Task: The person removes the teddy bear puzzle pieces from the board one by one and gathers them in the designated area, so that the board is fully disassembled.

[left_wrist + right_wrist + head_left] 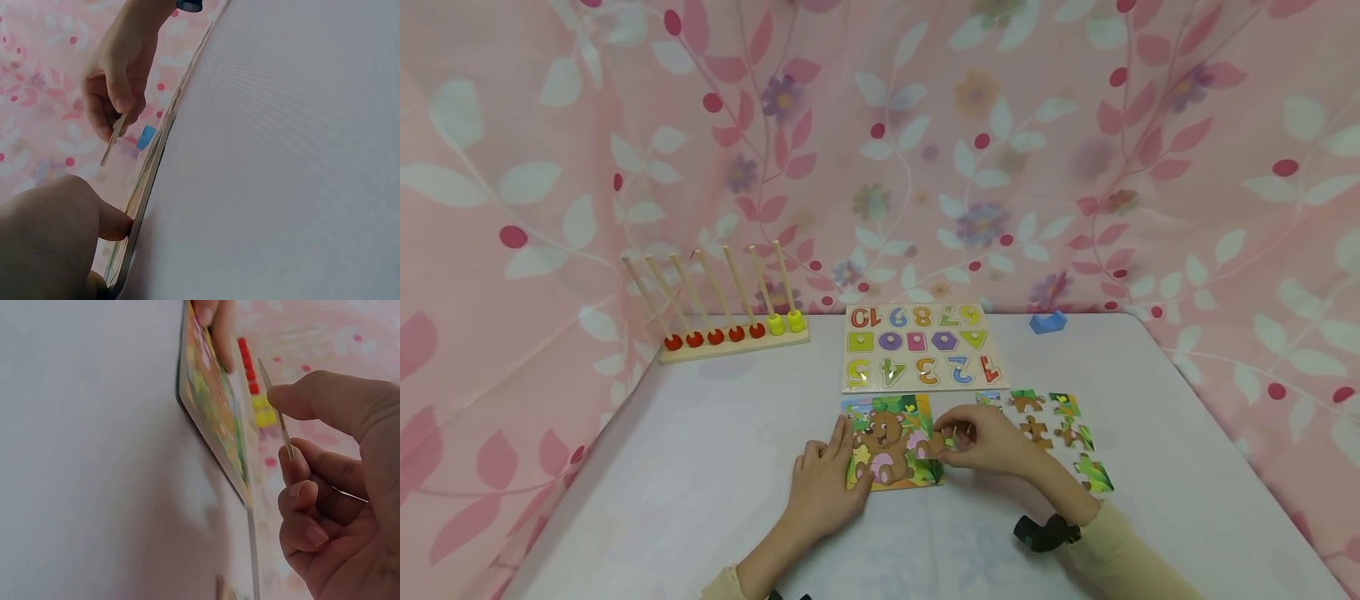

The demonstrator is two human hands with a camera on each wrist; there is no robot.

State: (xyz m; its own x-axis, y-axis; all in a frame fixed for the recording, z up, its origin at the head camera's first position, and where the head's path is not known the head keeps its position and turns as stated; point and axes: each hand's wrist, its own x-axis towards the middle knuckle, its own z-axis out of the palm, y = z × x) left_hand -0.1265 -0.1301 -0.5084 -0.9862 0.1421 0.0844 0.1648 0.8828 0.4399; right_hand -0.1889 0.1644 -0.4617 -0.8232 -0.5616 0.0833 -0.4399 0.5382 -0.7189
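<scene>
A square jigsaw puzzle board (889, 471) with a brown bear picture lies on the table. My left hand (826, 490) rests at its left side, fingers straight along the edge and thumb on the front rim; in the left wrist view the thumb (115, 223) touches the board's edge. My right hand (988, 437) pinches a jigsaw piece (934, 444) between thumb and fingers over the board's right side. Seen edge-on in the right wrist view, that thin piece (275, 403) is raised above the board. Several loose jigsaw pieces (1093, 473) lie to the right of the board.
Behind the puzzle lies a wooden number and shape board (917, 383). A rod stand with red and yellow beads (735, 348) is at the back left. A small blue object (1048, 322) sits at the back right. Pink floral curtains (925, 167) surround the table (715, 450).
</scene>
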